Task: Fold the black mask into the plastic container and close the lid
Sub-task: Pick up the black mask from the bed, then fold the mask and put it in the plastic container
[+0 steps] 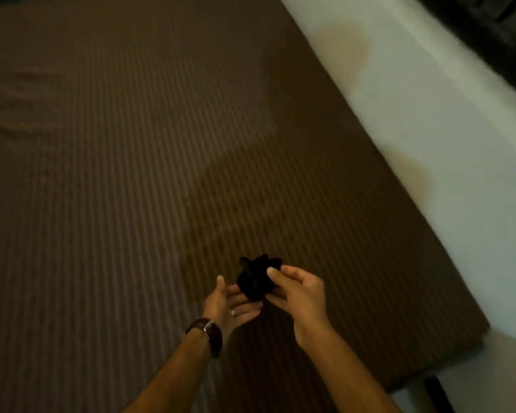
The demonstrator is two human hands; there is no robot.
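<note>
Bare forearms nearest; left hand [233,302] cupped open under the black mask [256,280], right hand [295,290] with its grip pinched on the bunched cloth, above the striped bed [131,174]. Folding seemingly in progress, shape hard to tell. No plastic container visible; stowing and lid closing still ahead.

mask [255,281]: black matt cloth, crumpled | bed sheet [131,174]: brown ribbed cloth, matt, faintly creased | watch strap [213,338]: brown leather, slight sheen | floor [429,114]: pale, smooth, stained
</note>
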